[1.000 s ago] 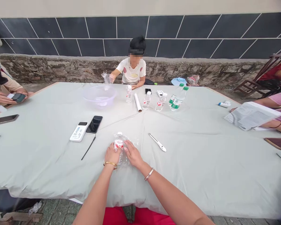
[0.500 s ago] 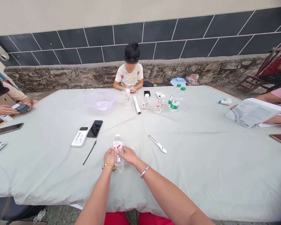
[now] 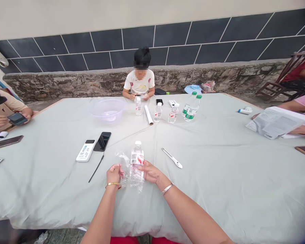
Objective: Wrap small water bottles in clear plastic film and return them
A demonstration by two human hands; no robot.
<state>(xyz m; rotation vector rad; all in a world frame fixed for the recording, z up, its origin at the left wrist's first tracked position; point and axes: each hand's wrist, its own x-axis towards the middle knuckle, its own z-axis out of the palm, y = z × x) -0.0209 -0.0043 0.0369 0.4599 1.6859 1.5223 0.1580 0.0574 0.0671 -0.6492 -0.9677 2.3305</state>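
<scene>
A small clear water bottle (image 3: 137, 159) with a white cap and a red-and-white label stands upright close in front of me. My right hand (image 3: 151, 171) is closed around its right side. To the left of the bottle, crumpled clear plastic film (image 3: 127, 179) spreads out, part of it lying by the bottle's base. My left hand (image 3: 114, 173) pinches the film's left edge between thumb and fingers. A white utility knife (image 3: 172, 158) lies to the right of my right hand, touched by neither hand.
Left of my hands lie a black phone (image 3: 102, 141) and a white device (image 3: 85, 150) with a strap. Farther back are a purple basin (image 3: 108, 110), a film roll (image 3: 148, 115), small bottles (image 3: 158, 112) and green-capped bottles (image 3: 193, 108). Other people sit opposite and at both sides.
The bottle has moved right and turned, held by my right hand. My left hand has moved left off the bottle, drawing the film out from it.
</scene>
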